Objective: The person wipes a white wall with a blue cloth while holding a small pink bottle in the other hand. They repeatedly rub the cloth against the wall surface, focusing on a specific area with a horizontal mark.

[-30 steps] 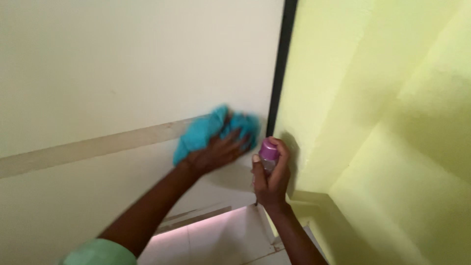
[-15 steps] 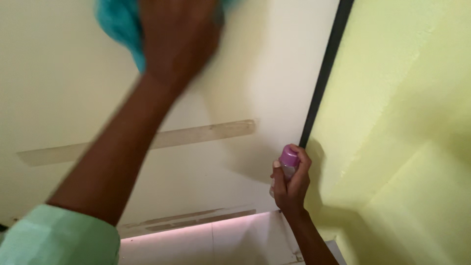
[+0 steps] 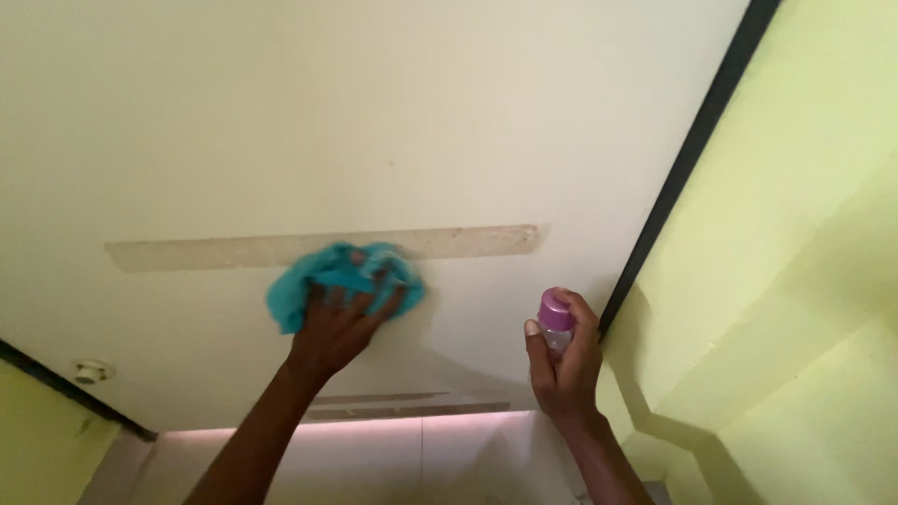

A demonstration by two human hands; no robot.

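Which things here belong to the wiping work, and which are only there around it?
In use:
- left hand, pressing the blue cloth on the cream panel
- right hand, gripping the bottle with a pink cap
- pale strip mark on the panel, beside the cloth

Only around:
- black edge trim
- yellow-green wall
- small round fitting

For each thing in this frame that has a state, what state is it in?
Teal cloth: bunched up, pressed flat against the cream panel.
Spray bottle: upright, purple cap on.
Left hand: spread on the cloth.
Right hand: wrapped round the bottle.
Strip mark: dull, stained band across the panel.
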